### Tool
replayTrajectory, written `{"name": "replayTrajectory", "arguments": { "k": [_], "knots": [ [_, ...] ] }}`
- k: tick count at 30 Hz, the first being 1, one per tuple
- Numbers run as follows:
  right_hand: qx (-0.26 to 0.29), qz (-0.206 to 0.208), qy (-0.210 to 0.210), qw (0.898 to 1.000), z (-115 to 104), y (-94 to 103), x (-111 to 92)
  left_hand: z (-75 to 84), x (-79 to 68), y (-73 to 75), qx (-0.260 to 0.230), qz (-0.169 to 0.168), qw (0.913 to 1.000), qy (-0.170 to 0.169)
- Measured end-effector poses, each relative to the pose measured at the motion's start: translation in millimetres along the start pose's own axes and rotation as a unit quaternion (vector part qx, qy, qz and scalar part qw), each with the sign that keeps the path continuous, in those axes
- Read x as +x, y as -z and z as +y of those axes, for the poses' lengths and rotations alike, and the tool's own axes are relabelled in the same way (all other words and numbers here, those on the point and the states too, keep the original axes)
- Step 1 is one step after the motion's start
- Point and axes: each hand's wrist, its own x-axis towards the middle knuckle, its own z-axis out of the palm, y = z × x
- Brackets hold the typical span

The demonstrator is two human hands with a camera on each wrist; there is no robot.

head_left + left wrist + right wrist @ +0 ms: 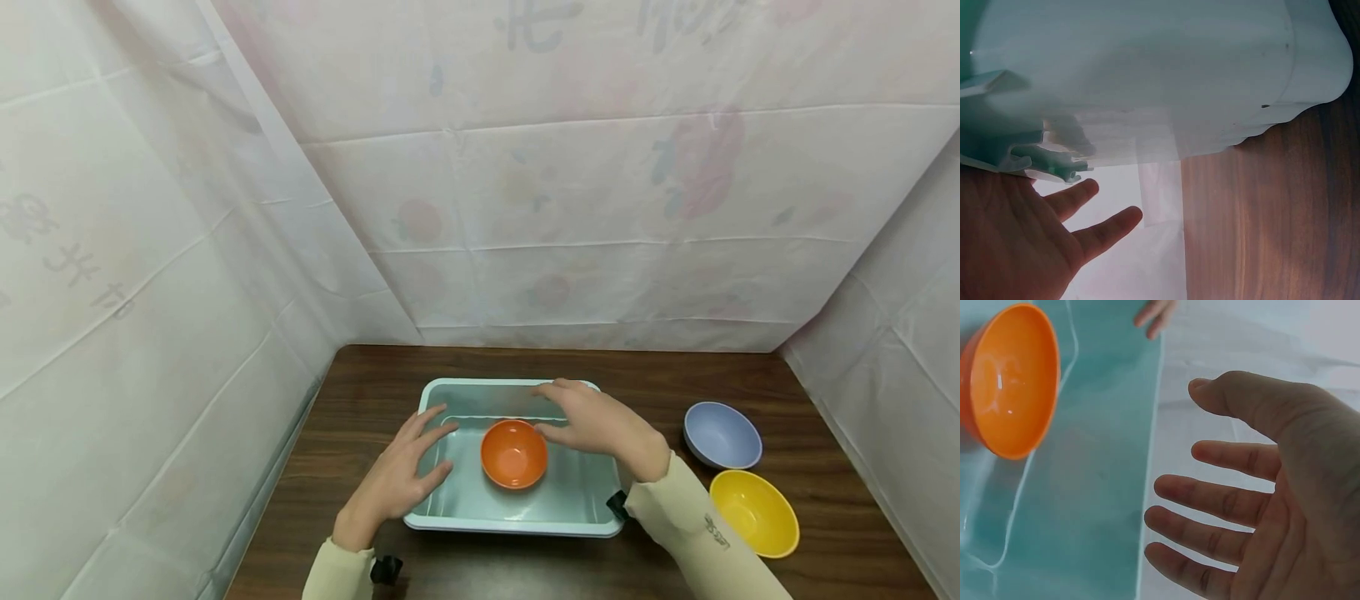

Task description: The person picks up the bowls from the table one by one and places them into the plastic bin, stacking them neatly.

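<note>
An orange bowl sits upright inside a pale green plastic basin, near its middle. My left hand is at the basin's left side, fingers spread, holding nothing. In the left wrist view, the fingers of the left hand show beside the basin's outer wall. Over the basin's right part hovers my right hand, its thumb near the bowl's right rim in the head view. The right wrist view shows the right hand with fingers extended and apart from the orange bowl.
A blue bowl and a yellow bowl stand on the dark wooden table right of the basin, close together. White printed sheeting hangs behind the table and along both sides.
</note>
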Motion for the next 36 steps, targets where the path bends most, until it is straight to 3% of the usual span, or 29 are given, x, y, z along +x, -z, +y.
{"name": "replayTrajectory", "arguments": {
  "k": [10,17,27,36],
  "knots": [
    [0.017,0.068,-0.049,0.996,16,14.0,-27,-1.5,-1.3,2.2,0.004,0.001,1.0000,-0.001],
    [0.012,0.131,-0.049,0.990,26,15.6,-44,-2.5,-3.0,3.7,0.002,0.000,1.0000,0.000],
    [0.004,0.173,-0.064,0.983,52,1.4,-74,-3.7,-4.8,4.7,0.009,0.002,1.0000,-0.004],
    [0.003,0.182,-0.099,0.978,81,-0.1,-98,-3.5,-5.6,6.1,0.008,0.000,1.0000,-0.004]
  ]
}}
